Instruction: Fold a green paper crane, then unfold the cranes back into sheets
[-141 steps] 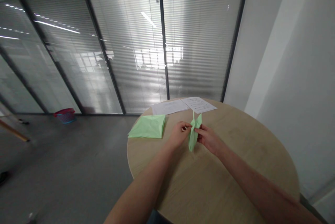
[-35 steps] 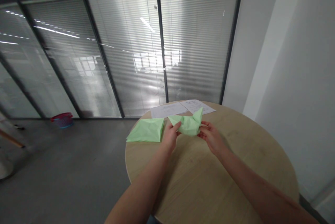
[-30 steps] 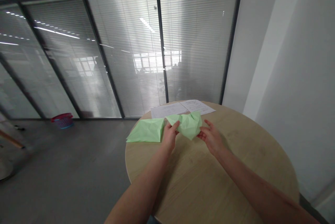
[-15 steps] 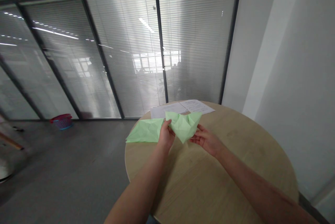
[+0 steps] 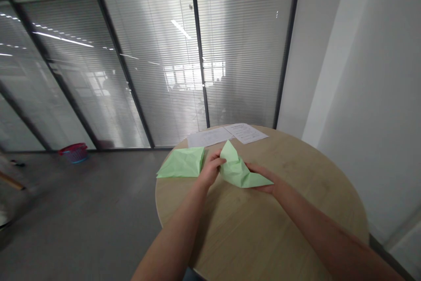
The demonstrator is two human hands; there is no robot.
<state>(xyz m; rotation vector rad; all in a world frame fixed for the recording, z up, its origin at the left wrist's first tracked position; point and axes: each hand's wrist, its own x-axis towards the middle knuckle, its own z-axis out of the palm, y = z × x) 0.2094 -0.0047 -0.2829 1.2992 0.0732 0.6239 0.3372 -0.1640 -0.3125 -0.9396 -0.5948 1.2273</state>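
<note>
A folded piece of light green paper (image 5: 237,171) is held above the round wooden table, one point upward and another stretching to the right. My left hand (image 5: 212,169) pinches its left edge between thumb and fingers. Behind and under its right part is my right hand (image 5: 265,178), its fingers partly hidden by the paper; how tightly they close cannot be made out. A second green sheet, creased (image 5: 182,162), lies flat at the table's left edge, left of my left hand.
Two white printed sheets (image 5: 245,133) lie at the far edge of the round table (image 5: 296,193). A pink and blue basket (image 5: 75,153) stands on the floor at left. Glass panels with blinds rise behind the table, and a white wall is on the right.
The green paper has been turned, so the point that hung down is gone from view and one now points up. My right hand has moved right and behind the paper.
</note>
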